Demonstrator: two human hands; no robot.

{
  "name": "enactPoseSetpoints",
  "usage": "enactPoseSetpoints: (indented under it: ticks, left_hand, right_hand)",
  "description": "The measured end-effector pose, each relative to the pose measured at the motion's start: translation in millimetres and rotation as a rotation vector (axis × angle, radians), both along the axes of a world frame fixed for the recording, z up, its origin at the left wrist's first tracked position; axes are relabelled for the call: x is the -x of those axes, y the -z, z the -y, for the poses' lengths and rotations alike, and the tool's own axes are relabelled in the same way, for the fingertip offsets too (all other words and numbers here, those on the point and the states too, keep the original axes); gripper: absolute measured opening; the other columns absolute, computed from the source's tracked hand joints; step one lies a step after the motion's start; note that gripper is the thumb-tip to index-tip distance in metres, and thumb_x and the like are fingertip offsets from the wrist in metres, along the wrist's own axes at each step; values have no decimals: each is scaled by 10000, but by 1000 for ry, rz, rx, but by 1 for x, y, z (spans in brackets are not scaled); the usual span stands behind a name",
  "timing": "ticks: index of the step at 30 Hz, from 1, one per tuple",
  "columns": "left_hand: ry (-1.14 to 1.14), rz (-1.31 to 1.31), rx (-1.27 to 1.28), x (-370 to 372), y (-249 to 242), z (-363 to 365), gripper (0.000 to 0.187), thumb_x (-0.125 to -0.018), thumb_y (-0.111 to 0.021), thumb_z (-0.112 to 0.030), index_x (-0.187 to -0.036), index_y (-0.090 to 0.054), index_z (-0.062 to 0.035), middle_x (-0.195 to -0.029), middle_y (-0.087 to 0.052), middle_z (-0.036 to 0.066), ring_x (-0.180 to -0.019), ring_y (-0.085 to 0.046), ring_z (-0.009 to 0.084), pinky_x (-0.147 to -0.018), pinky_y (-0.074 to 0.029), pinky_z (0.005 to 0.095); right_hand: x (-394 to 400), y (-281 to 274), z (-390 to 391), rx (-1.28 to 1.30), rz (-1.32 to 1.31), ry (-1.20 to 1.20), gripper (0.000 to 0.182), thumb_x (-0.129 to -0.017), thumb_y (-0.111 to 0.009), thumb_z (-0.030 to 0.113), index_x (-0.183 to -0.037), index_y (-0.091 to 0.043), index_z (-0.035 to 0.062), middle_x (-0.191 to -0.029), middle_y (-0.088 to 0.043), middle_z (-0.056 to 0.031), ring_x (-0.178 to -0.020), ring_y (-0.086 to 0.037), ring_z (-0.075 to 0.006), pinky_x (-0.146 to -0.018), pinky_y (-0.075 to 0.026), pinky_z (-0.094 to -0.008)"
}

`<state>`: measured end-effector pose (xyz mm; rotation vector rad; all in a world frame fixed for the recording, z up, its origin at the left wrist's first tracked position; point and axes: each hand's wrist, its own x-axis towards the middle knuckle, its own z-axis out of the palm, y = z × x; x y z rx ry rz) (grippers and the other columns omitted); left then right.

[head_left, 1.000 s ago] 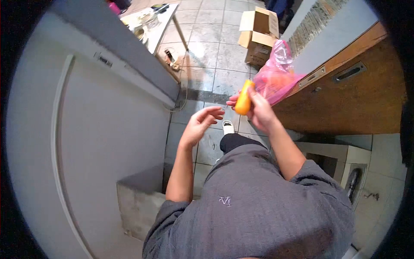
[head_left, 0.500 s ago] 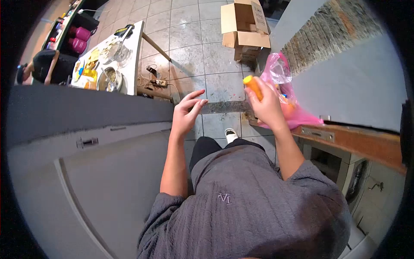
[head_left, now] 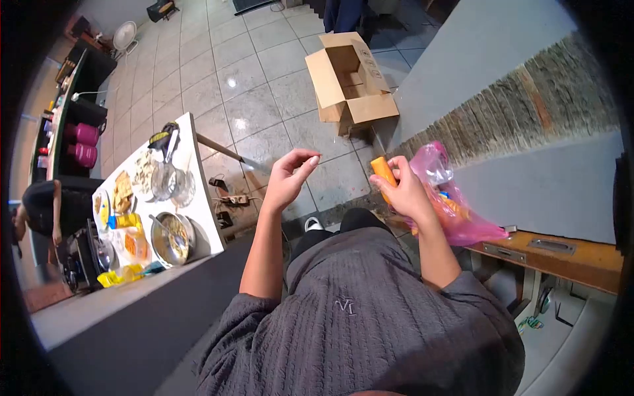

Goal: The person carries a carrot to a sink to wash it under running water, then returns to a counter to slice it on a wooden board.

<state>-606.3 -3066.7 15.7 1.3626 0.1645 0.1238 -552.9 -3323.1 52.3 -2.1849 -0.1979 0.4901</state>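
- From where I stand, the right hand (head_left: 406,191) is wrapped around an orange cylinder (head_left: 382,173) — thumb on one side, fingers on the other, the top end sticking out clear.
- That grip has lasted through the past second; the piece has neither been put down nor passed across, so the carrying looks unfinished to me.
- The left hand (head_left: 288,181) has drawn in from a looser spread: fingers curled, thumb near the fingertips. I see nothing in it, and it stays well apart from the orange piece.
- A pink plastic bag (head_left: 462,224) bulges just beside the right hand, along the wall and door edge. I can't tell whether hand and bag touch.
- What has changed most is the outlook: the white table (head_left: 207,228), barely showing a second ago, is now in plain sight to the left, with its metal bowl (head_left: 160,245) — so I judge the person has moved forward through the doorway.
- Ahead, an open cardboard box (head_left: 370,109) stands on the tiles.
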Motion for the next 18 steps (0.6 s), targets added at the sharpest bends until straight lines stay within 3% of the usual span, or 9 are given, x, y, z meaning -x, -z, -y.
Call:
enactPoseSetpoints:
  ticks: [2, 4, 6, 8, 10, 11, 14, 16, 18]
  left_hand:
    - [97, -31, -214, -22, -3, -23, 185, -893, -636, -151, -1007, -649, -6, -953, -655, 36, -869, -579, 91, -791, -449, 236]
    - [112, -7, -142, -41, -3, -44, 227, -878, -652, -175, -1031, -640, -8, -965, -657, 55, -881, -600, 118, -786, -458, 253]
    - [141, 16, 329, -65, 1, -68, 282, -859, -674, -202, -1069, -626, -20, -990, -658, 57, -911, -617, 150, -808, -463, 281]
    - [130, -29, 237, -94, 21, -91, 312, -860, -668, -194, -1105, -608, -9, -1047, -651, 77, -950, -623, 187, -854, -458, 308]
    - [1, 168, -875, -126, 29, -107, 290, -898, -620, -172, -1122, -589, 8, -1084, -639, 110, -966, -619, 208, -864, -441, 321]
    - [-12, 168, -881, -143, 30, -117, 290, -898, -620, -172, -1122, -589, 8, -1084, -639, 110, -966, -619, 208, -864, -441, 321]
    - [39, -131, 34, -189, 26, -150, 367, -856, -669, -186, -1173, -585, -21, -1133, -635, 91, -1060, -580, 193, -865, -448, 330]
    - [18, -192, -34, -220, 24, -178, 382, -866, -651, -152, -1213, -563, -19, -1155, -626, 108, -1079, -573, 197, -876, -447, 330]
    - [106, -93, -757, -245, 13, -209, 383, -885, -622, -121, -1236, -534, 7, -1193, -604, 137, -1082, -582, 206, -882, -457, 311]
  right_hand:
    - [-12, 0, -14, 61, 17, -17, 459, -855, -680, 331, -1088, -425, 29, -804, -638, -115, -726, -635, -192, -651, -481, -314]
    - [-27, -5, -31, -379, -165, 41, 372, -913, -615, 270, -1113, -420, 25, -855, -633, -104, -777, -628, -178, -686, -492, -300]
    - [-47, -6, -48, -632, -312, 41, 307, -947, -564, 201, -1138, -409, 18, -891, -620, -95, -825, -611, -156, -720, -496, -286]
    - [-70, -5, -66, -895, -553, 110, 306, -942, -568, 171, -1151, -408, 14, -891, -620, -98, -834, -599, -142, -738, -491, -284]
    - [-101, 29, -82, -220, -102, 25, 324, -931, -585, 199, -1136, -411, 18, -884, -621, -104, -804, -603, -152, -708, -496, -306]
    - [-118, 46, -88, -238, -71, 14, 346, -923, -598, 218, -1134, -409, 18, -879, -623, -106, -796, -604, -155, -696, -493, -309]
    - [-185, 52, -124, -457, -260, 44, 383, -909, -620, 250, -1127, -411, 16, -876, -624, -113, -789, -607, -165, -687, -489, -319]
    - [-225, 50, -150, -644, -494, 90, 397, -902, -630, 263, -1123, -413, 14, -878, -624, -116, -790, -609, -171, -689, -488, -325]
    - [-267, 48, -178, 141, 153, -82, 375, -915, -611, 268, -1108, -422, 8, -881, -623, -121, -796, -612, -181, -703, -495, -337]
